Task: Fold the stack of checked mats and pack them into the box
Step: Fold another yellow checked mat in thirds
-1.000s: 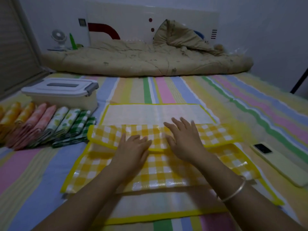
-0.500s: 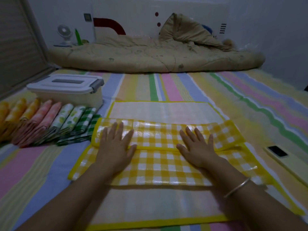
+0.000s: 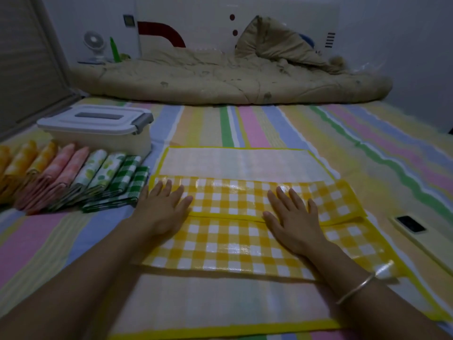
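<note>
Contents of box (image 3: 98, 133) hidden under shut lid; row of folded mats (image 3: 73, 180) just nearer than box, cut off at view's left edge. Right of box and nearer, yellow checked mat (image 3: 232, 249): glossy, two flaps folded inward, meeting at yellow-edged seam, pale underside showing beyond flaps. Both flat across seam: left hand (image 3: 163, 209), right hand (image 3: 294, 222), fingers straight, spread, pressing, gripping nothing
</note>
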`<action>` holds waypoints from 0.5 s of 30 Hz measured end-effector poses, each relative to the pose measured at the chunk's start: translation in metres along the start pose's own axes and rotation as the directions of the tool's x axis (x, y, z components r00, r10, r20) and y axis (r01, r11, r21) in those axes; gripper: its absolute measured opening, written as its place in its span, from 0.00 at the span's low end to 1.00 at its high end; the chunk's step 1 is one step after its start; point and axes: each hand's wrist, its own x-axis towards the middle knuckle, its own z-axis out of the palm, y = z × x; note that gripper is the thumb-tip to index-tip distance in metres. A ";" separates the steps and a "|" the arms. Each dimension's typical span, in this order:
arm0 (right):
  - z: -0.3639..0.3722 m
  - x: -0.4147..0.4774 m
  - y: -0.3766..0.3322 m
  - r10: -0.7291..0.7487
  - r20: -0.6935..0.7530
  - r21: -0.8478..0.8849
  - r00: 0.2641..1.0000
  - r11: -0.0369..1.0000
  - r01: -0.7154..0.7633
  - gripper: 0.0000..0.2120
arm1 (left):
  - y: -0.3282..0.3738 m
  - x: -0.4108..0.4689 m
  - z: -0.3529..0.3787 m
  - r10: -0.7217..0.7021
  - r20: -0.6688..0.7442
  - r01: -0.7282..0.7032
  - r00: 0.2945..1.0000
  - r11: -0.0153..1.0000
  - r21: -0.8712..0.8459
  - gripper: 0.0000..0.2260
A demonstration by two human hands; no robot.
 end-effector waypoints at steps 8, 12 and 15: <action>0.000 -0.001 -0.001 0.008 0.001 -0.011 1.000 1.000 -0.008 0.43 | -0.005 0.002 0.015 0.036 -0.002 -0.036 0.999 0.999 0.014 0.33; 0.001 0.000 0.000 0.006 0.030 -0.022 1.000 1.000 -0.005 0.42 | -0.007 -0.003 0.029 0.036 -0.081 -0.037 0.996 0.999 -0.011 0.36; 0.000 -0.003 0.001 -0.013 0.046 -0.019 0.999 1.000 0.013 0.44 | -0.008 -0.013 0.036 0.037 -0.140 -0.041 0.989 0.999 -0.021 0.40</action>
